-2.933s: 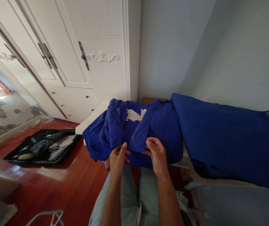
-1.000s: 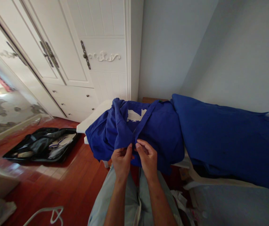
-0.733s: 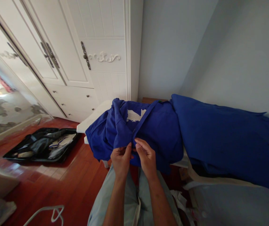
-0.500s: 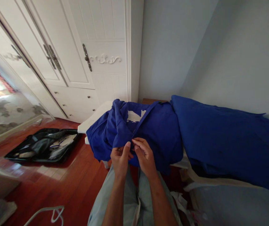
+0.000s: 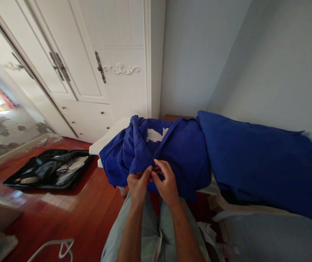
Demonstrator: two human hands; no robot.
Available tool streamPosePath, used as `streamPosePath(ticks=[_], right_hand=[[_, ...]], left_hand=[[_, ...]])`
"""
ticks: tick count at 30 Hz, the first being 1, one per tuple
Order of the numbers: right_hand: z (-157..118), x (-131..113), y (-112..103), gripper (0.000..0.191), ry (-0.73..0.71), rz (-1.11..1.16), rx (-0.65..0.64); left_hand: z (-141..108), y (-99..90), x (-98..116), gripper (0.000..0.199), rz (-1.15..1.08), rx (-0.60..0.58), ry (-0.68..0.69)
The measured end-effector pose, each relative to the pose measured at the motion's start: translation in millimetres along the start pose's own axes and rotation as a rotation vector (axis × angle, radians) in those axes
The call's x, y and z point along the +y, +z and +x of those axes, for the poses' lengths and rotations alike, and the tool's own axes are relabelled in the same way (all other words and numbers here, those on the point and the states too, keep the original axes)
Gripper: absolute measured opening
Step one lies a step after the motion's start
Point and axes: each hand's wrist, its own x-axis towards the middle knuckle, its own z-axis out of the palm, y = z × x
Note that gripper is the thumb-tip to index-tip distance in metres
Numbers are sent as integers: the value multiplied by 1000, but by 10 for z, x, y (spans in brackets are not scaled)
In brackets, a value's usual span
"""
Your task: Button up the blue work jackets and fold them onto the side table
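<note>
A blue shirt (image 5: 185,160) lies spread over a small white table (image 5: 105,140), its front edges lying apart in a narrow V. Between them shows a white printed patch (image 5: 155,135). My left hand (image 5: 138,185) pinches the left front edge between thumb and fingers, near the table's close side. Beside it, almost touching, my right hand (image 5: 167,182) has thumb and forefinger closed at the other edge strip. What lies right between the fingertips is too small to make out, perhaps a button.
To the right, a large blue cushion or folded cloth (image 5: 265,163) rests on a pale-edged seat. An open black suitcase (image 5: 49,169) with clothes lies on the red wood floor (image 5: 90,214). Behind stands a white wardrobe (image 5: 123,32). A white hanger-like frame (image 5: 54,243) is at the lower left.
My fingertips have shifted slightly against each other at the shirt's edge, the right thumb drawing in toward the left hand. The shirt lies much the same.
</note>
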Motion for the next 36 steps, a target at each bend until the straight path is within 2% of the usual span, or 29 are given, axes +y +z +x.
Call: streamPosePath(ticks=[7, 14, 23, 28, 36], right_hand=[[0, 5, -34, 33, 32, 17, -8], [16, -78, -36, 24, -33, -75, 65], [39, -69, -64, 15, -16, -108, 135], [38, -87, -58, 12, -9, -95, 185], [36, -139, -67, 11, 76, -52, 145]], left_hand=[[1, -41, 11, 32, 23, -42, 14], [-9, -33, 29, 33, 39, -28, 38], [-34, 14, -3, 31, 8, -28, -2], [-53, 21, 60, 31, 22, -34, -26], [-24, -5, 72, 29, -14, -22, -20]])
